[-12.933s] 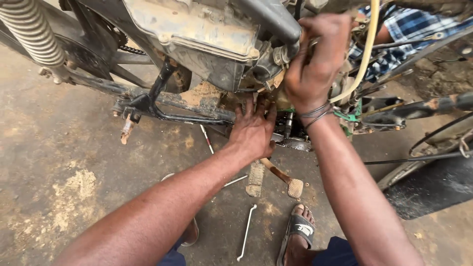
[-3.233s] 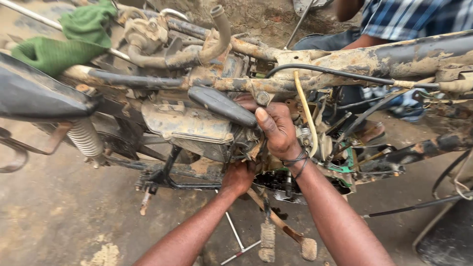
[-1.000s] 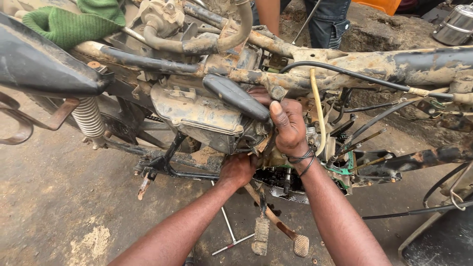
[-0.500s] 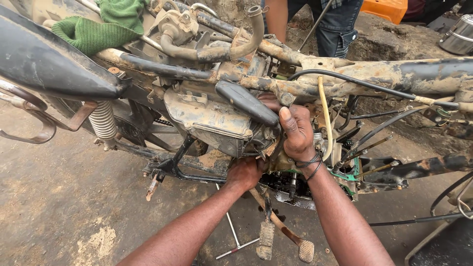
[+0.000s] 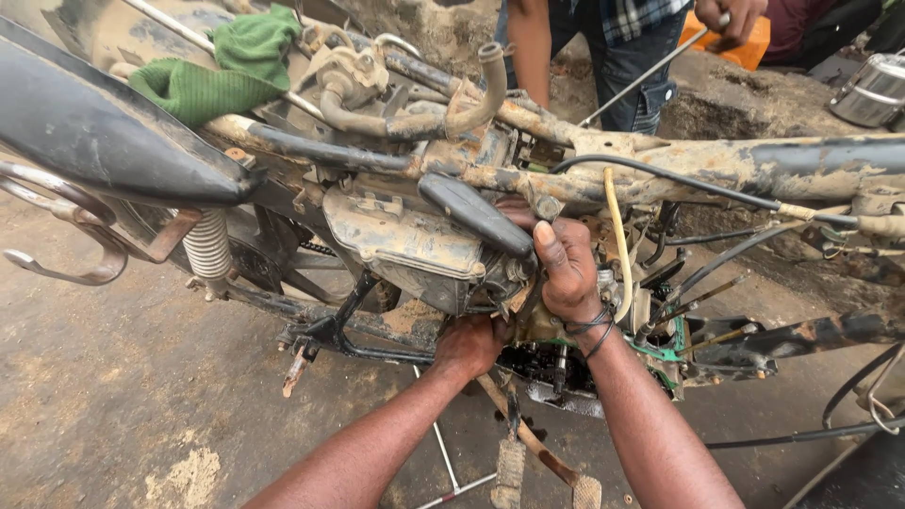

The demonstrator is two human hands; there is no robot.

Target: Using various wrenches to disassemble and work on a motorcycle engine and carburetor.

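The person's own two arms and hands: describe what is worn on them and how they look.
Both arms are bare right up to the bottom edge of the view, with no sleeves and no gloves. The left hand wears nothing visible: no ring, watch or band. The right hand has thin dark bands looped around its wrist, a few strands crossing each other. Whether grime marks the fingers cannot be told.

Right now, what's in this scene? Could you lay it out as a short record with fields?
place: outdoors, dirt ground
main thing: muddy motorbike frame, stripped
left hand: under the engine, pressed against its lower edge
right hand: on the engine's top side, beside a yellow hose
on the frame: green cloth
on the ground: metal rods
nearby: another person standing behind the bike, holding a rod
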